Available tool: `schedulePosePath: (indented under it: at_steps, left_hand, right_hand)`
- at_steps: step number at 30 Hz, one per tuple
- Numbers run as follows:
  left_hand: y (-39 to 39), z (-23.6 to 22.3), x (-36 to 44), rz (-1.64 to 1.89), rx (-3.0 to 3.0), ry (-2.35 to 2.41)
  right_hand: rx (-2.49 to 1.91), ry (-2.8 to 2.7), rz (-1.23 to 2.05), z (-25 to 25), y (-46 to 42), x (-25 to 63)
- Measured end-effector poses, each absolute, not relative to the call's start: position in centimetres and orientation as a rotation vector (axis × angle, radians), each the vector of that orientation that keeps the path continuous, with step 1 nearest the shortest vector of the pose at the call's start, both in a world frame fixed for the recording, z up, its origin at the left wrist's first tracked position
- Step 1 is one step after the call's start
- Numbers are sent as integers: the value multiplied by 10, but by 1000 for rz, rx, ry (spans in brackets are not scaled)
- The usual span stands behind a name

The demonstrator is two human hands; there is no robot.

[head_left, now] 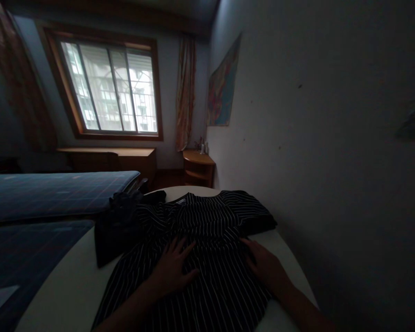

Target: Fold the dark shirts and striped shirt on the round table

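A black garment with thin white stripes (214, 272), short-sleeved like a dress or top, lies spread over a round pale table (69, 272). Its neckline points away from me, and its lower end runs out of view at the bottom. My left hand (174, 267) rests palm down on the left of its middle, fingers spread. Along the right side of the cloth, my right hand (264, 263) touches the fabric with fingers stretched out and the thumb apart. The left sleeve area looks creased. Beside it lies a dark bundle of cloth (117, 226), partly over the table's left edge.
To the left stands a bed with a blue checked mattress (55, 193). A white wall (332, 184) with a map (224, 87) rises close on the right. Beyond the table are a corner shelf (198, 157), a wooden desk (134, 152) and a window (110, 87) with curtains.
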State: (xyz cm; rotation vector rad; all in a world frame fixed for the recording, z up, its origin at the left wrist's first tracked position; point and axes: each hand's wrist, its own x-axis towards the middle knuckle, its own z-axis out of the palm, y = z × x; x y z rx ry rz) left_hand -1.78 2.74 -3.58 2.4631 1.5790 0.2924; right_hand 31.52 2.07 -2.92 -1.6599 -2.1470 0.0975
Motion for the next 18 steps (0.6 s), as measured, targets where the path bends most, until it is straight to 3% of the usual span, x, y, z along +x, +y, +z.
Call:
schedulePosePath:
  at_steps: [8,12,18]
  left_hand:
    - [-3,-18,-17,492,2535,1410]
    - [-38,-13,-25,341,2618,962]
    - [-70,-48,-34,116,2565,622]
  right_hand:
    - [-1684,-2279,155,-24,16,323]
    - [-1728,-2399,213,-9,1,338]
    - [-1741,-2409,551,14,-33,376]
